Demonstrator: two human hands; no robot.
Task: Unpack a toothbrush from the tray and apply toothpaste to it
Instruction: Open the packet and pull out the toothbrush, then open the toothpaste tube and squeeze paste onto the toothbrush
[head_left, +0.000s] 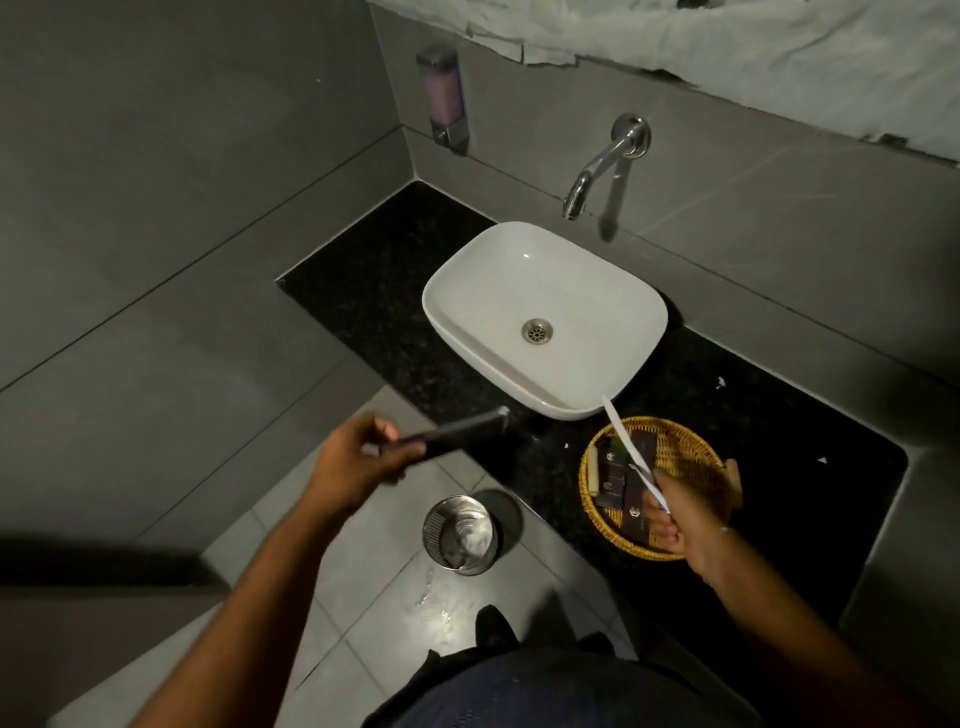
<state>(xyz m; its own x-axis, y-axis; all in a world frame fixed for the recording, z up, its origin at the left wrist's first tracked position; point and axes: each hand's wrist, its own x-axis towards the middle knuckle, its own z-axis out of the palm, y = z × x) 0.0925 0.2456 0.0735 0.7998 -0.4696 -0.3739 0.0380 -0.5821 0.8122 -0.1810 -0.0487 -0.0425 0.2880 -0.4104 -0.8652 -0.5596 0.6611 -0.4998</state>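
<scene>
We see one white toothbrush (631, 457), one dark long box (447, 434) and one wicker tray (675, 441) right of the basin (545, 317). Our right hand (685, 514) grips the toothbrush over the tray, its far end rising from the fist toward the basin. Left of the tray, our left hand (353, 462) clasps the box.

We see a white basin (543, 317) on speckled black counter (395, 270), a tan woven tray (680, 441) lower right holding dark brown packets (618, 480), and a white toothbrush (626, 444).

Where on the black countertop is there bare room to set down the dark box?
Free: the black granite countertop left of the white basin, and its strip right of the woven wicker tray. Crowded: the tray itself, full of dark packets.
</scene>
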